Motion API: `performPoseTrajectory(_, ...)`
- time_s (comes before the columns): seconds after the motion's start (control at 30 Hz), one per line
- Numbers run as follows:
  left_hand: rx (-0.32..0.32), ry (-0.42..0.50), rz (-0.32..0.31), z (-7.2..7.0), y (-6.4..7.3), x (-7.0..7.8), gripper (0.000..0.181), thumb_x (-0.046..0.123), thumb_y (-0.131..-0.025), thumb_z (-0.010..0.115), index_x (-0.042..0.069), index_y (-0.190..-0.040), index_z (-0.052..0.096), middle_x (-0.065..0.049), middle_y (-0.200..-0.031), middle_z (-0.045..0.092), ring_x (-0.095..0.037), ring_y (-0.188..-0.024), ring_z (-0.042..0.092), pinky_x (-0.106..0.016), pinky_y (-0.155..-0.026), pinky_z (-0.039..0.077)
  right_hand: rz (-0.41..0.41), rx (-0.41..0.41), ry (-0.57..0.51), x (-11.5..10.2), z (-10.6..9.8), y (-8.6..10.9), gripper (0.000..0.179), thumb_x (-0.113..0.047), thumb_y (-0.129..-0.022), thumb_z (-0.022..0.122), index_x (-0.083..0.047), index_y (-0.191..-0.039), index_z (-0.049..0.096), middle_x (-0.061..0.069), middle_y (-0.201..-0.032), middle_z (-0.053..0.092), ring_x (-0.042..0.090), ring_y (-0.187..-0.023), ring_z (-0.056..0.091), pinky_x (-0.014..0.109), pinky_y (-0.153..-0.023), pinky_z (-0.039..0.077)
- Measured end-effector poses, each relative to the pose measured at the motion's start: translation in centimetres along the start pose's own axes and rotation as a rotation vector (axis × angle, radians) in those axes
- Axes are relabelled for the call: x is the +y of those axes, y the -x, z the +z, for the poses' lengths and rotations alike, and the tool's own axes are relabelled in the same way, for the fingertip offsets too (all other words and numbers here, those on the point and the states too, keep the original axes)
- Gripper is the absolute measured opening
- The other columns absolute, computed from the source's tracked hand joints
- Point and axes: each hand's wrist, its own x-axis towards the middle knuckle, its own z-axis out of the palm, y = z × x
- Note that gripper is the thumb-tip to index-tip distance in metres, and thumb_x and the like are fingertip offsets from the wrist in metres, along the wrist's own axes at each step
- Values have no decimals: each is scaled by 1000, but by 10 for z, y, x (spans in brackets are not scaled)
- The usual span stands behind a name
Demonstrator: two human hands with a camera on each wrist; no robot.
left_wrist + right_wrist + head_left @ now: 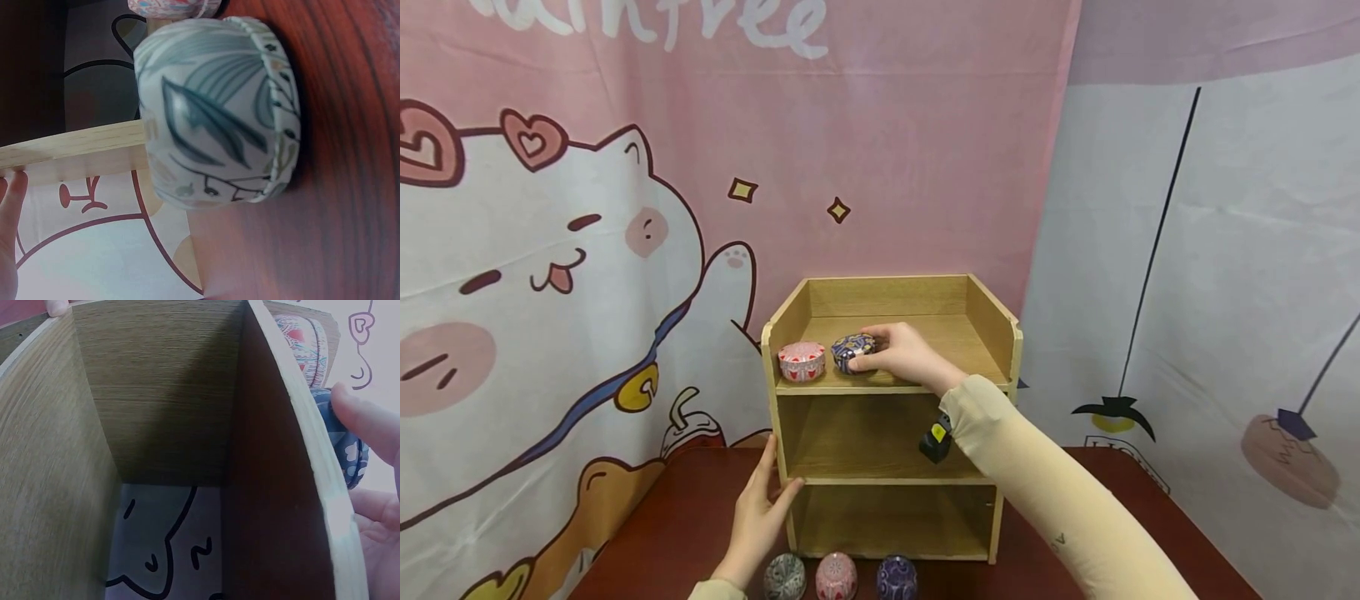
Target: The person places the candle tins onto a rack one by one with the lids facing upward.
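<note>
On the top board of a wooden shelf [887, 389], my right hand [904, 357] grips a dark blue patterned tin [853, 353] between thumb and fingers. Just left of it sits a pink and red patterned tin [802, 362]. The right wrist view shows the blue tin [342, 440] at the board's edge, with the thumb on its side. My left hand [758, 510] touches the shelf's left side panel, thumb at the front edge of the middle board. Near the left wrist stands a white tin with grey-green leaves [212, 112], seen from above in the head view.
A pink tin [837, 577] and a purple tin [897, 578] stand in front of the shelf on the dark red table [647, 533]. Behind hangs a printed cloth [910, 167] with a cartoon cat.
</note>
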Motion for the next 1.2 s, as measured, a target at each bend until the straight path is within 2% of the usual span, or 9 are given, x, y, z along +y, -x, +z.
performPoseTrajectory(0.13,4,6,4,0,0,1,86,6,-84,76,25,-154,29,-14,-147,43,-28,-107,59,-27,-76,58,2,12,17,0,1,-1,70,-29,-78,82,0,-135,55,16,-117,66,23,-105,62,32,-91,51)
performPoseTrajectory(0.4,14,23,23,1,0,1,86,3,-83,76,23,-154,31,-16,-143,47,-28,-105,60,-27,-76,58,-3,13,-17,-1,6,-3,69,-26,-80,81,3,-136,53,18,-118,66,24,-106,62,32,-92,51)
performPoseTrajectory(0.5,17,23,31,2,0,1,86,3,-83,76,22,-154,31,-15,-143,47,-28,-105,60,-27,-76,58,-1,15,-22,-1,8,-3,68,-26,-80,81,2,-135,54,18,-116,66,22,-103,63,29,-88,51)
performPoseTrajectory(0.63,22,22,41,2,1,0,86,2,-83,76,22,-154,31,-16,-141,48,-29,-104,61,-26,-75,58,4,17,-26,-2,9,-2,67,-26,-81,80,3,-135,54,17,-113,67,20,-94,63,26,-74,53)
performPoseTrajectory(0.73,27,19,43,3,1,-1,87,2,-82,77,22,-154,31,-18,-140,49,-29,-103,61,-26,-75,58,5,17,-27,-2,9,-2,68,-26,-81,80,4,-135,53,18,-114,67,19,-91,62,25,-69,53)
performPoseTrajectory(0.97,29,1,42,3,-1,-3,89,2,-81,77,21,-154,30,-22,-137,50,-32,-102,62,-28,-74,59,6,13,-35,-2,11,-4,69,-26,-81,80,4,-137,52,20,-116,65,20,-94,62,25,-74,54)
performPoseTrajectory(1.2,24,-3,30,3,0,-3,90,2,-82,77,21,-155,28,-23,-136,50,-32,-101,61,-28,-74,59,16,2,-22,-3,11,-5,71,-27,-81,80,4,-138,50,20,-118,65,19,-92,62,24,-68,53)
